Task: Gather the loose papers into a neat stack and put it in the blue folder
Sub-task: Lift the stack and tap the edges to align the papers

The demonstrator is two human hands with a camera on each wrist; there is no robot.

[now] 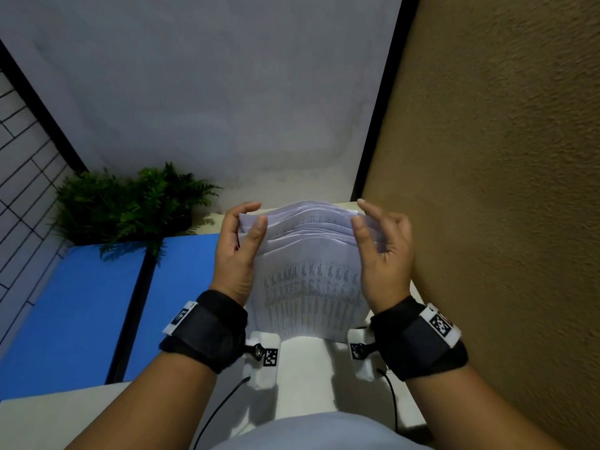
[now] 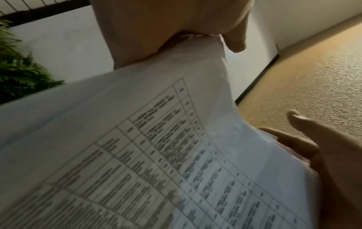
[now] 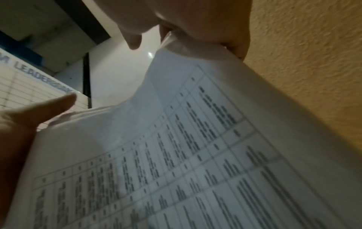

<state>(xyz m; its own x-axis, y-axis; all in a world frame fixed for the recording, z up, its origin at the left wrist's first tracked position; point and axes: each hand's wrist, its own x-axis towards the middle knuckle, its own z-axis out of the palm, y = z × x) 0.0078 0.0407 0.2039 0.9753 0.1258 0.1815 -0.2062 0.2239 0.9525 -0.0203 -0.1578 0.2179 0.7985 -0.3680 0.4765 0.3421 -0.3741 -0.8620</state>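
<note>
Squaring-up step: left hand (image 1: 238, 251) and right hand (image 1: 381, 251) each pinch a side of the papers (image 1: 308, 280), upright at frame centre. Next, into the blue folder (image 1: 81, 303), lower left.

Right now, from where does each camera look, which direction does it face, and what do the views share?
Head: looks down from above at the papers, held between left hand and right hand; both forearms show.
Left wrist: looks along the left hand gripping the papers' edge; right fingers opposite.
Right wrist: mirrors it; right hand on top.
Shared: the printed top sheet.
</note>
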